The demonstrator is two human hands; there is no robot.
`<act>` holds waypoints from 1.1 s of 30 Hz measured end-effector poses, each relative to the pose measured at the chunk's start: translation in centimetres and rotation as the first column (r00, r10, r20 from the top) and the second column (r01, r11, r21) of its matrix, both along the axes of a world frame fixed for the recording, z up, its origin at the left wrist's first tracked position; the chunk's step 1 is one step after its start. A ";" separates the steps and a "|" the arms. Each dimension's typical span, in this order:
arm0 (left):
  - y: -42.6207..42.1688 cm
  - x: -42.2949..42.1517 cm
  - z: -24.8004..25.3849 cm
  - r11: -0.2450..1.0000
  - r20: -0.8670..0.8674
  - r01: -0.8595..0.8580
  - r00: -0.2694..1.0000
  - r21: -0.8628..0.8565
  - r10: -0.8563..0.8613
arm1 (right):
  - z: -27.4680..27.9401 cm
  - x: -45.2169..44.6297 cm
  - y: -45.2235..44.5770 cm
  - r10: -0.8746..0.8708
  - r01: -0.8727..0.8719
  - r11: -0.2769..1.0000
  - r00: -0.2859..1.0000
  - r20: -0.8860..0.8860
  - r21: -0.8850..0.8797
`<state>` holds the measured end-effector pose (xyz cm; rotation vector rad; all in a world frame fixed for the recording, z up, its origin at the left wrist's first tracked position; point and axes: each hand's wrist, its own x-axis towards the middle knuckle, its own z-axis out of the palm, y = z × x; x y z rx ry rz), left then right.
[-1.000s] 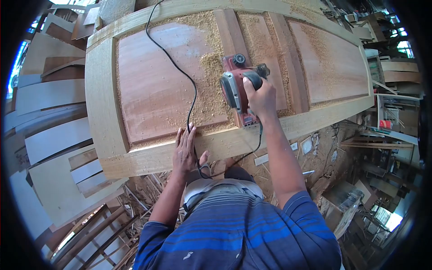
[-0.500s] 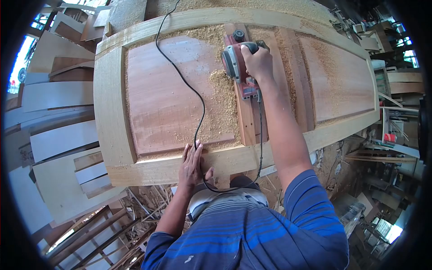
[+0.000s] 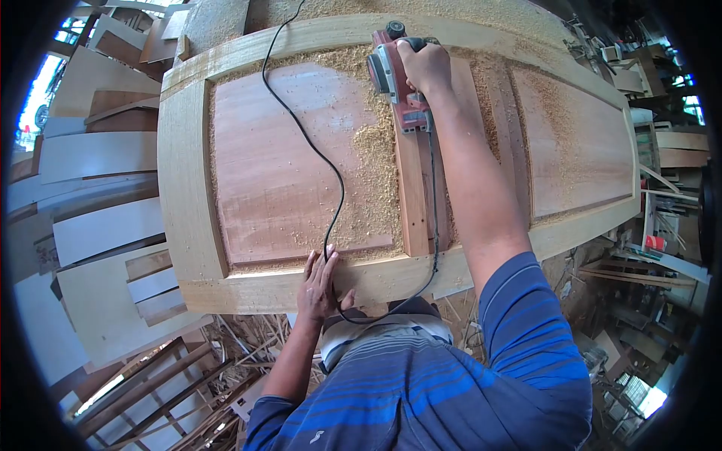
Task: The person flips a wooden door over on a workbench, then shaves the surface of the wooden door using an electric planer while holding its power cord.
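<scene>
My right hand (image 3: 430,66) is wrapped round the handle of a red and grey electric planer (image 3: 386,69). The planer rests on a reddish wooden plank (image 3: 411,203) that lies across a panelled wooden door (image 3: 184,188), near the far end of that plank. My left hand (image 3: 319,289) lies flat on the door's near rail with its fingers stretched out. Its fingertips touch or nearly touch the black power cord (image 3: 329,161), which loops past my waist and up to the planer. Wood shavings (image 3: 370,158) are heaped along the plank's left side.
Another wooden strip (image 3: 513,143) lies across the door, right of the planer. White and brown boards (image 3: 105,154) are stacked on the left. Timber offcuts (image 3: 256,338) litter the floor below, and more wood pieces (image 3: 681,141) stand at the right.
My right hand has pushed the planer away from me along the plank, towards its far end. My left hand has stayed in nearly the same place on the door.
</scene>
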<state>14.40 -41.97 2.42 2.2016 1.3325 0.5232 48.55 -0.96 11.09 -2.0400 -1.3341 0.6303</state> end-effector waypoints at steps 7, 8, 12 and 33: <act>0.1 0.0 0.0 1.000 0.028 -0.022 0.999 -0.007 0.022 | -2.6 0.6 5.7 -0.029 0.002 0.988 0.984 0.175 0.155; 0.2 0.0 0.0 1.000 0.037 -0.021 0.999 0.007 0.021 | -3.0 0.7 6.6 -0.045 -0.003 0.978 0.974 0.221 0.210; 0.2 -0.1 -0.5 0.999 0.050 -0.026 0.998 0.026 0.024 | 0.8 -0.4 5.1 -0.034 0.035 0.999 0.995 -0.096 0.006; -0.2 3.1 0.4 0.997 0.037 0.015 0.999 0.071 -0.018 | 6.5 6.4 -57.7 -0.343 0.366 0.930 0.859 -0.379 -0.011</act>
